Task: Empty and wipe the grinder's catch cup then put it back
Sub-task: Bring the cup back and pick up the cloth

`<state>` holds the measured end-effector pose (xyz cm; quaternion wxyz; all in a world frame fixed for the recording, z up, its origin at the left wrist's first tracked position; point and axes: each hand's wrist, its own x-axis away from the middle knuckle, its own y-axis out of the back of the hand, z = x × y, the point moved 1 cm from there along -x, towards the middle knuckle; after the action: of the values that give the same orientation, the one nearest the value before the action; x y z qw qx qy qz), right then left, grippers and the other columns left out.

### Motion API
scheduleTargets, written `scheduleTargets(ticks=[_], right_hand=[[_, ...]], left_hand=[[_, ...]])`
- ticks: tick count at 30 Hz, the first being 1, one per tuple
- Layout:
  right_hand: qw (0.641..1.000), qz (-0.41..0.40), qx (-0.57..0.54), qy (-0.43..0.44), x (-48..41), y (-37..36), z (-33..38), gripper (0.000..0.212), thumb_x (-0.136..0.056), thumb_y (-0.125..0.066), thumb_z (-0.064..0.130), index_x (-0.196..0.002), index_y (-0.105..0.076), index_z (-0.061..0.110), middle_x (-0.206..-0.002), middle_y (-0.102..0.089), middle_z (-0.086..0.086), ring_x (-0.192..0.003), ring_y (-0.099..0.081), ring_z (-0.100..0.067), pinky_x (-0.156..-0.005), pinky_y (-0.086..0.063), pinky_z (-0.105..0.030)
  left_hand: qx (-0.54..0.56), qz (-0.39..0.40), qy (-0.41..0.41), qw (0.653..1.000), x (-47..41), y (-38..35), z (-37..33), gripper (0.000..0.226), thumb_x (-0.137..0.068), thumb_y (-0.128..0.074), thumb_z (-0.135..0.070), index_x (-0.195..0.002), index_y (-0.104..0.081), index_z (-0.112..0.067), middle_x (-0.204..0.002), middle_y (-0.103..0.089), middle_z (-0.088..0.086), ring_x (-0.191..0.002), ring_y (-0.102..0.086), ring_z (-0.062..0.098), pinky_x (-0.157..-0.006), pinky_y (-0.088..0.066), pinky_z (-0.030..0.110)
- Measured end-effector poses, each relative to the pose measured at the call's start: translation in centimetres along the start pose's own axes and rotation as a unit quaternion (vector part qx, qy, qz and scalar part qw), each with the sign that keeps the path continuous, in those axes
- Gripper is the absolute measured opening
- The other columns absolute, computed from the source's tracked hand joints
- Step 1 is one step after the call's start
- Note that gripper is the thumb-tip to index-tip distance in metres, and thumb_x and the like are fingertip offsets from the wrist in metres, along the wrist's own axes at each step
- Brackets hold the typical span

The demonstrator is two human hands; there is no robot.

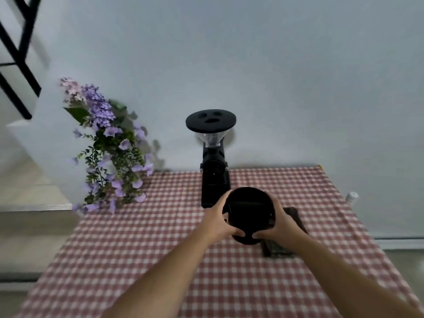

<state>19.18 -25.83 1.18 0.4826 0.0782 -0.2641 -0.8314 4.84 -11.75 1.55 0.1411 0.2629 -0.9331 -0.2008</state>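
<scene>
In the head view, the only view, the catch cup (pixel 249 214) sits at lower centre of the frame, a dark round vessel held clear of the checked tablecloth (pixel 160 249) with its open mouth tipped toward the camera, probably so the inside can be seen; whether grounds remain inside is too dark to tell; the left hand (pixel 216 222) wraps the cup's left wall and the right hand (pixel 283 223) wraps its right, fingers curled round the sides and both thumbs pressed on the near rim, a 2-handed hold that steadies it; just above it in the frame stands the black grinder (pixel 214 177) with its lidded hopper, close enough that the cup looks freshly drawn out or about to go back, I cannot say which; a dark cloth (pixel 278 247) lies right of the cup, partly under the right wrist, handy for wiping; purple flowers (pixel 107 145) lean at the left.
</scene>
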Motion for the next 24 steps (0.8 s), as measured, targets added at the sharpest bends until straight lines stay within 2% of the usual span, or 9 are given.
scheduleTargets(ticks=[2,4,6,8,10,12,15,19,24], right_hand=[[1.000,0.015,-0.002,-0.009,-1.8,-1.6,0.3,0.117,-0.062,-0.087,0.021,-0.147,-0.006,0.031,-0.133,-0.049,0.001,-0.121,-0.050,-0.017,-0.096,-0.050,-0.037],[0.999,0.038,-0.001,-0.013,-3.4,-3.1,0.5,0.115,-0.066,-0.085,0.018,-0.147,-0.005,0.031,-0.134,-0.049,0.002,-0.119,-0.050,-0.014,-0.093,-0.050,-0.030],[0.998,0.061,0.004,-0.022,-4.7,-4.2,0.6,0.113,-0.067,-0.084,0.018,-0.146,-0.005,0.035,-0.137,-0.047,0.003,-0.121,-0.051,-0.015,-0.094,-0.050,-0.030],[0.997,0.073,0.009,-0.032,-5.8,-5.0,0.6,0.112,-0.067,-0.084,0.019,-0.146,-0.006,0.034,-0.138,-0.046,0.003,-0.121,-0.050,-0.015,-0.091,-0.049,-0.028],[0.996,0.082,0.011,-0.041,-6.6,-5.8,0.8,0.111,-0.067,-0.083,0.018,-0.146,-0.006,0.033,-0.137,-0.047,0.003,-0.118,-0.051,-0.014,-0.087,-0.048,-0.025],[0.995,0.088,0.022,-0.051,-7.5,-6.8,0.6,0.113,-0.068,-0.083,0.020,-0.147,-0.005,0.033,-0.139,-0.047,0.002,-0.119,-0.053,-0.016,-0.090,-0.050,-0.029],[0.994,0.075,0.038,-0.066,-8.2,-7.8,0.7,0.111,-0.070,-0.081,0.019,-0.147,-0.003,0.033,-0.136,-0.050,-0.002,-0.117,-0.056,-0.020,-0.093,-0.052,-0.036],[0.993,0.069,0.059,-0.075,-8.7,-8.7,0.5,0.103,-0.075,-0.076,0.023,-0.146,-0.002,0.032,-0.126,-0.057,-0.004,-0.104,-0.062,-0.023,-0.088,-0.055,-0.040],[0.993,0.070,0.051,-0.079,-8.2,-8.9,-0.4,0.106,-0.073,-0.078,0.019,-0.147,-0.003,0.032,-0.133,-0.053,-0.002,-0.116,-0.055,-0.020,-0.092,-0.053,-0.039]], left_hand=[[-0.017,-0.014,0.020,1.000,-0.8,1.6,1.6,0.119,-0.064,-0.091,-0.012,-0.154,-0.018,-0.039,-0.148,-0.042,-0.007,-0.132,-0.047,0.018,-0.100,-0.050,0.036],[-0.028,-0.026,0.031,0.999,-1.3,2.7,2.8,0.120,-0.064,-0.091,-0.015,-0.154,-0.016,-0.041,-0.150,-0.043,-0.003,-0.133,-0.047,0.021,-0.102,-0.049,0.041],[-0.042,-0.037,0.043,0.998,-1.5,3.3,3.9,0.113,-0.070,-0.087,-0.021,-0.154,-0.014,-0.040,-0.149,-0.044,-0.003,-0.132,-0.048,0.020,-0.104,-0.048,0.042],[-0.047,-0.047,0.051,0.996,-1.7,3.5,4.7,0.104,-0.074,-0.080,-0.036,-0.153,-0.014,-0.043,-0.148,-0.046,-0.004,-0.131,-0.049,0.020,-0.104,-0.047,0.042],[-0.040,-0.044,0.064,0.996,-2.1,3.6,5.7,0.101,-0.067,-0.070,-0.054,-0.152,-0.015,-0.048,-0.145,-0.049,-0.006,-0.128,-0.051,0.018,-0.103,-0.047,0.043],[-0.048,-0.038,0.082,0.995,-3.0,3.8,6.9,0.100,-0.065,-0.064,-0.061,-0.151,-0.015,-0.050,-0.140,-0.053,-0.008,-0.121,-0.056,0.017,-0.098,-0.050,0.041],[-0.080,-0.050,0.099,0.991,-3.5,4.2,7.6,0.096,-0.076,-0.074,-0.041,-0.150,-0.014,-0.051,-0.126,-0.061,-0.009,-0.106,-0.063,0.015,-0.083,-0.056,0.033],[-0.099,-0.065,0.096,0.988,-3.8,4.1,8.6,0.098,-0.077,-0.080,-0.032,-0.152,-0.017,-0.041,-0.135,-0.058,-0.008,-0.116,-0.060,0.015,-0.093,-0.051,0.031],[-0.108,-0.057,0.094,0.988,-3.7,3.7,9.8,0.103,-0.072,-0.085,-0.027,-0.151,-0.019,-0.038,-0.136,-0.056,-0.007,-0.118,-0.059,0.017,-0.092,-0.053,0.032]])
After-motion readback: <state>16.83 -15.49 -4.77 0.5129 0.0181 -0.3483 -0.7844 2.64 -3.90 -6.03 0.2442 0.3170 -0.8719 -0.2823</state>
